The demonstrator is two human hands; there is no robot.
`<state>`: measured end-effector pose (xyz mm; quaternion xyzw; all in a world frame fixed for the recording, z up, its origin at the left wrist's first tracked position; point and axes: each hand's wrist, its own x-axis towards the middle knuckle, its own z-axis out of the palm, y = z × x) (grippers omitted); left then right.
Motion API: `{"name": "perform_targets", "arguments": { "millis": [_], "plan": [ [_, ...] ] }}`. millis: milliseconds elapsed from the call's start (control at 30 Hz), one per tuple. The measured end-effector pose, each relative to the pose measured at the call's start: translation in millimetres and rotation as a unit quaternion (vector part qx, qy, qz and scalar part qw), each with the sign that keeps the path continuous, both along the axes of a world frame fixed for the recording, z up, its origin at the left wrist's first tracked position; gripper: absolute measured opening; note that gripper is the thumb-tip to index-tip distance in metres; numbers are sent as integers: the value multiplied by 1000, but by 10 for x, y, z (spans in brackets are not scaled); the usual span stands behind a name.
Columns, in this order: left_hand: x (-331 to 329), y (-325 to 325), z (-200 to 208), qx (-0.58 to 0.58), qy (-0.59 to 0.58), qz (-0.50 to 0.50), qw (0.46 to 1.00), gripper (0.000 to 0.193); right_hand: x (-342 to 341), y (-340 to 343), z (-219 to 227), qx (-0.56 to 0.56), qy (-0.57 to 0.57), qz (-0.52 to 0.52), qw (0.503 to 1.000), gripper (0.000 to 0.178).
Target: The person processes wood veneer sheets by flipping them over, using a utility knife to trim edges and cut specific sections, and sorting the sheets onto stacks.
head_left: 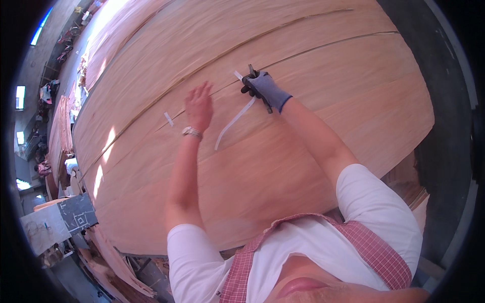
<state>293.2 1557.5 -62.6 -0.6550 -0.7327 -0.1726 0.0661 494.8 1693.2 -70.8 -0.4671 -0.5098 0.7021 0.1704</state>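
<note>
My left hand (200, 108), bare with a bracelet at the wrist, hovers over or rests on the large wood veneer sheets (283, 136); I cannot tell which. Its fingers are stretched out and slightly blurred, holding nothing. A grey-and-black work glove covers my right hand (265, 87). That hand is closed round a black hand tool (269, 107), whose exact kind is mostly hidden by the glove. From beneath it a long white tape strip (234, 123) trails toward me across the veneer. Beside my left hand, a short white tape piece (168, 119) lies near a seam.
Two long dark gaps (313, 48) run across the veneer sheets. More veneer (121, 38) lies at the far left. A grey-and-white board or box (76, 214) stands at the left, with torn veneer scraps (118, 260) below it. Dark floor (444, 151) borders the right side.
</note>
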Motion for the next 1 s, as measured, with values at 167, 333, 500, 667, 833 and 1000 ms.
{"name": "perform_targets", "arguments": {
  "millis": [167, 333, 500, 667, 833, 1000],
  "plan": [
    [541, 533, -101, 14, -15, -64, 998, 36, 34, -5, -139, -51, -9, -5, 999, 24],
    [574, 618, -191, -8, -53, -25, 998, 19, 155, -138, -210, -26, -8, -26, 999, 30],
    [680, 600, -167, 32, -28, -59, 997, 19, 196, -91, -123, -40, -33, -12, 999, 28],
    [873, 565, -212, 54, 29, -72, 996, 19, 501, 123, -68, 164, -136, 128, 969, 32],
    [1005, 717, -42, -55, 55, -28, 997, 23, 1725, 1068, 137, 156, -99, 57, 981, 28],
    [2252, 1913, 149, 29, 66, -16, 997, 38, 3004, 2305, 45, 106, -73, -70, 989, 22]
  ]
}}
